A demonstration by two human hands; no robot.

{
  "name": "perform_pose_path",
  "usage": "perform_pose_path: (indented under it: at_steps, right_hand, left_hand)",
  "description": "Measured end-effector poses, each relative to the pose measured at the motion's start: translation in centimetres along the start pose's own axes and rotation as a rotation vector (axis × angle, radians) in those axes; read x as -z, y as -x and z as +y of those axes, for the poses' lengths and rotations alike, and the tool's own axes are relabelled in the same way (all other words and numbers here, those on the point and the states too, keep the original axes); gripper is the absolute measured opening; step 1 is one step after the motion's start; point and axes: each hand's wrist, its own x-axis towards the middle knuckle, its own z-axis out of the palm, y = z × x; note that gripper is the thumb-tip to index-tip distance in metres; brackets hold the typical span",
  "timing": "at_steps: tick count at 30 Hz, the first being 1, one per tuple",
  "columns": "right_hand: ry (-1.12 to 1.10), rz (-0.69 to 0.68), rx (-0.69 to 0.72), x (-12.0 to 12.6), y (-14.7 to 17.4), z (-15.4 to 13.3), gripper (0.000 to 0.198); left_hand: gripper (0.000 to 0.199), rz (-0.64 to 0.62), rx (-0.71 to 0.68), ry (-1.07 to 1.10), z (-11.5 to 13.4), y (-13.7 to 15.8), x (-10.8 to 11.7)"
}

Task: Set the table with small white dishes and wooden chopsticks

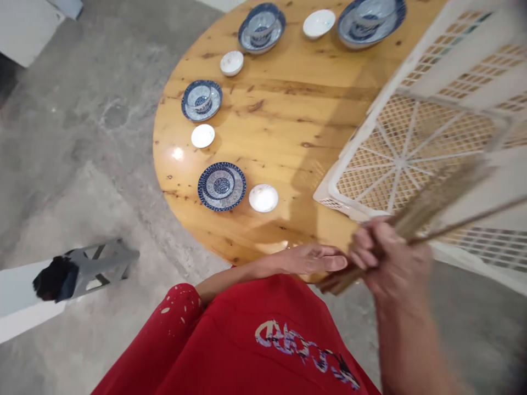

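My right hand [389, 258] is closed around a bundle of wooden chopsticks [436, 206] that point up and to the right, blurred by motion. My left hand [315, 259] lies flat, fingers together, against the lower ends of the chopsticks at the near edge of the round wooden table [288, 109]. A white plastic lattice basket [411, 142] stands tilted on the table's right side, just behind the chopsticks.
Along the table's left rim sit blue patterned plates [221, 186], some with bowls [201, 99] on them, and small white dishes [263, 197] between them. More blue dishes [370, 19] stand at the far side. A grey stand [99, 263] is on the concrete floor at left.
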Motion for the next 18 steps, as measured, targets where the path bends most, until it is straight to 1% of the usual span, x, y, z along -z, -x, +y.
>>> perform_pose_path:
  at_steps: [2, 4, 6, 8, 11, 14, 16, 18]
  right_hand:
    - [-0.053, 0.021, 0.028, -2.0, 0.5, 1.6, 0.037]
    - [-0.073, 0.027, 0.040, -3.2, 0.6, 3.2, 0.036]
    - [-0.081, 0.021, 0.032, -3.5, 1.0, 4.4, 0.036]
    - [-0.075, 0.013, 0.016, -3.2, 1.6, 5.3, 0.035]
    - [-0.056, 0.004, 0.011, -2.8, 2.4, 5.8, 0.034]
    - [-0.023, -0.004, 0.009, -3.1, 2.8, 6.0, 0.035]
    - [-0.006, -0.018, -0.006, -3.6, 2.9, 6.2, 0.036]
    - [0.016, -0.048, -0.026, -3.8, 2.9, 6.5, 0.036]
  left_hand:
    - [0.066, -0.020, 0.095, 0.121, -0.4, 0.7, 0.1]
    - [0.064, -0.028, 0.172, 0.202, -1.0, 1.4, 0.3]
    - [0.061, -0.057, 0.226, 0.221, -1.6, 2.1, 0.7]
    - [0.057, -0.090, 0.242, 0.209, -2.1, 2.7, 0.9]
    - [0.052, -0.084, 0.190, 0.149, -2.5, 3.3, 1.1]
    - [0.048, -0.032, 0.112, -0.022, -2.7, 3.8, 1.1]
    - [0.046, 0.064, 0.105, -0.151, -2.9, 4.0, 1.1]
    - [0.040, 0.183, 0.134, -0.218, -3.2, 4.2, 0.9]
